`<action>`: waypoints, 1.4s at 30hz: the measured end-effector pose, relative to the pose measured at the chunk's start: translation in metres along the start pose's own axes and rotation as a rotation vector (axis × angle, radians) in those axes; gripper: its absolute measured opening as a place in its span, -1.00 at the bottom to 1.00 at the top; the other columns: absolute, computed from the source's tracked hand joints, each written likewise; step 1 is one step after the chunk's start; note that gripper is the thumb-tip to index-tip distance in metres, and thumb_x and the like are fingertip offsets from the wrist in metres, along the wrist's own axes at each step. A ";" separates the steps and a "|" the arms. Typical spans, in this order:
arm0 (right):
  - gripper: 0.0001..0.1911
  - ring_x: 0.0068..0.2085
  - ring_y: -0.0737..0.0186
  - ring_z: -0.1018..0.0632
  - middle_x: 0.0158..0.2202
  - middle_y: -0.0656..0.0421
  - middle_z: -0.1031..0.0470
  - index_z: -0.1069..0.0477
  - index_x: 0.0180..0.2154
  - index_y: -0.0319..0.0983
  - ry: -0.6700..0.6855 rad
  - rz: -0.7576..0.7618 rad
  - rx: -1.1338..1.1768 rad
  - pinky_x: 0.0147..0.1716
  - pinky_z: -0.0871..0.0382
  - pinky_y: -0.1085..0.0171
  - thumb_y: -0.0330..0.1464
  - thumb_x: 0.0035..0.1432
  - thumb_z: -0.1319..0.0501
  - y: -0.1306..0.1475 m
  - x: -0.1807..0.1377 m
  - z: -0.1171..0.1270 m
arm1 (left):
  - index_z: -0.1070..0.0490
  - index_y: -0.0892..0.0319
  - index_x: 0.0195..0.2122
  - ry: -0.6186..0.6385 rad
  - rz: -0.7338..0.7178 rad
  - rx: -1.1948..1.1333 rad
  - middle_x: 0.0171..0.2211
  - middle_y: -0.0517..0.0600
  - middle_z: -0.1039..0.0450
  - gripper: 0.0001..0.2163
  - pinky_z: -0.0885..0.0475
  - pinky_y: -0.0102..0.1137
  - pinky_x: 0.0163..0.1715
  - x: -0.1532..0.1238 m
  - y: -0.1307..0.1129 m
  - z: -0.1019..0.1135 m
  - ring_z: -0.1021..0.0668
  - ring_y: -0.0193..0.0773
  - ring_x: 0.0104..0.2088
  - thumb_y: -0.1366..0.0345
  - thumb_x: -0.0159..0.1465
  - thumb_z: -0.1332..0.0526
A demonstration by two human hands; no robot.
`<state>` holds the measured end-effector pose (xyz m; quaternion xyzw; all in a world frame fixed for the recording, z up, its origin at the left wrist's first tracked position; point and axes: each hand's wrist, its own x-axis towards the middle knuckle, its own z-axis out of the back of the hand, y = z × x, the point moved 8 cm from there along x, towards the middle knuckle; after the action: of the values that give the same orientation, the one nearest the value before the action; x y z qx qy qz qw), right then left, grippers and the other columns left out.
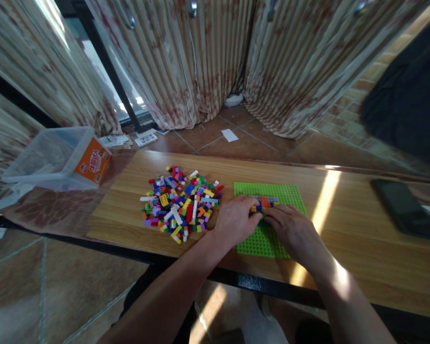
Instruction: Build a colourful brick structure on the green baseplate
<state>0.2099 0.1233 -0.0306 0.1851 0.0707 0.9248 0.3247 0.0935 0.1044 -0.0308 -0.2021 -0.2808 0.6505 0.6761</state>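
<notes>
Our left hand [234,220] is pinching, fingers closed, the left end of the brick strip [265,201]; our right hand [290,230] is touching its near side, and we cannot tell its grip. The strip is lying just beyond both hands, long axis left to right, on the green baseplate [290,193] by the front edge of the counter [344,239]. The brick pile [181,203] is sitting leftward.
</notes>
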 end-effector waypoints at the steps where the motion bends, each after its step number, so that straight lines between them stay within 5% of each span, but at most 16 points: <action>1: -0.67 -0.20 0.07 -0.53 -0.21 0.02 -0.57 -0.51 -0.17 -0.22 0.003 0.001 0.012 -0.14 -0.44 0.02 -0.34 0.35 0.03 -0.001 -0.001 0.000 | -0.48 0.15 -0.18 0.014 -0.020 0.000 -0.22 0.02 -0.50 -0.84 -0.45 -0.29 -0.18 -0.001 -0.002 -0.001 -0.54 -0.17 -0.24 0.27 0.22 -0.24; 9: -0.70 -0.23 0.11 -0.55 -0.22 0.05 -0.55 -0.53 -0.17 -0.20 -0.039 -0.077 0.030 -0.19 -0.46 0.09 -0.28 0.33 -0.04 -0.023 -0.012 0.008 | -0.48 0.17 -0.21 0.047 -0.007 0.009 -0.22 0.03 -0.47 -0.85 -0.45 -0.30 -0.11 -0.001 0.000 0.000 -0.53 -0.19 -0.23 0.39 0.19 -0.20; 19: -0.63 -0.22 0.08 -0.52 -0.25 0.01 -0.55 -0.52 -0.18 -0.26 0.044 0.061 -0.119 -0.21 -0.44 0.08 -0.35 0.37 0.06 -0.009 -0.007 0.004 | -0.46 0.18 -0.19 0.061 0.000 0.055 -0.23 0.00 -0.46 -0.83 -0.46 -0.31 -0.10 0.000 0.001 -0.001 -0.53 -0.22 -0.24 0.39 0.19 -0.18; 42: -0.68 -0.24 0.08 -0.50 -0.25 0.03 -0.54 -0.51 -0.17 -0.23 0.086 0.026 -0.167 -0.24 -0.38 0.10 -0.36 0.35 0.02 -0.017 -0.008 0.003 | -0.47 0.17 -0.17 0.078 -0.097 0.080 -0.10 0.02 -0.39 -0.82 -0.49 -0.27 -0.16 -0.007 -0.011 -0.015 -0.51 -0.21 -0.19 0.37 0.26 -0.12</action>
<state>0.2267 0.1312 -0.0341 0.1184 0.0045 0.9388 0.3235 0.1110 0.0980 -0.0361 -0.1861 -0.2374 0.6194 0.7249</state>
